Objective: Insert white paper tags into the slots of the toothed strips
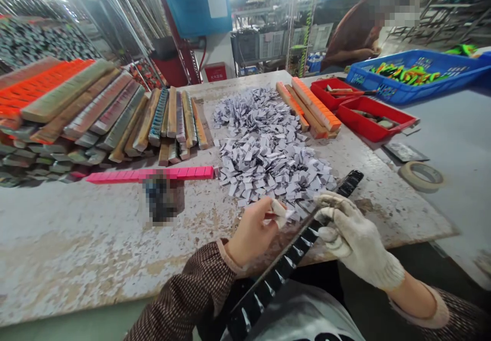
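Currently the hands are apart: the gloved right hand [356, 249] clamps the upper part of a black bar [282, 268], which slants across the near table edge, while the left hand [253, 231] pinches a small pale piece [290, 213] just left of it. Farther off lies a pile of pale pieces [264, 159]; 2 red trays [374, 121] sit far right.

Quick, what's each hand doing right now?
Left hand: pinched shut, seemingly on a small white piece.
Right hand: gloved, closed on the black bar.
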The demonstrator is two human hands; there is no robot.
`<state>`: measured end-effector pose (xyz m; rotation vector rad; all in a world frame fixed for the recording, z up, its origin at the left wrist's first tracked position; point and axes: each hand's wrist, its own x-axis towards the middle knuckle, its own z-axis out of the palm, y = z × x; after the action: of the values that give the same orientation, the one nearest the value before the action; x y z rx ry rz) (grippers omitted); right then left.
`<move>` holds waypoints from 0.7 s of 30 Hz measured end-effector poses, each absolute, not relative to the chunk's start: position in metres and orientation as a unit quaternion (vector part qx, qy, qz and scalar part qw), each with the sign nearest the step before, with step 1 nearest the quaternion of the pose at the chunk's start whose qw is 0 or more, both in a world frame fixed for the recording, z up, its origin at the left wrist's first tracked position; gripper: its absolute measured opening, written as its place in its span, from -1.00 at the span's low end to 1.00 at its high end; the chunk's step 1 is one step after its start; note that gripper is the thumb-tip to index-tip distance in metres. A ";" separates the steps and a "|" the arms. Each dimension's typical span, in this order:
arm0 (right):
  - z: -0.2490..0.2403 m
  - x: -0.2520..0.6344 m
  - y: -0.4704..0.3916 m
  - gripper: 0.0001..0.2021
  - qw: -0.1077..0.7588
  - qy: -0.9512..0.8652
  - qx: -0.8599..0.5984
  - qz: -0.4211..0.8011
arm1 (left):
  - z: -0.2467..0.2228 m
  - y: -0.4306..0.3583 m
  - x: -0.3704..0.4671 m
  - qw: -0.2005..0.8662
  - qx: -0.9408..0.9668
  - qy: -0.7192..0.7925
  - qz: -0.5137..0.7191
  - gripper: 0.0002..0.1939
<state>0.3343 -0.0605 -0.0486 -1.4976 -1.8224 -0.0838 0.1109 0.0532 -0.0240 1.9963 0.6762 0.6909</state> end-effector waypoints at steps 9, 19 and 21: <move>-0.022 0.297 -0.047 -0.72 0.562 -0.551 -0.562 0.254 | -0.008 0.022 0.102 0.399 0.828 0.174 0.353 -0.75; -0.021 0.294 -0.072 -0.81 0.545 -0.503 -0.582 0.334 | -0.008 0.015 0.101 0.544 0.780 0.260 0.166 -0.64; -0.024 0.296 -0.079 -0.82 0.533 -0.521 -0.579 0.330 | -0.007 0.009 0.101 0.518 0.796 0.240 0.198 -0.64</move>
<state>0.2958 -0.0791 -0.0240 -1.3806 -1.2420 0.7875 0.1013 0.0086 -0.0068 1.9108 0.5763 0.4760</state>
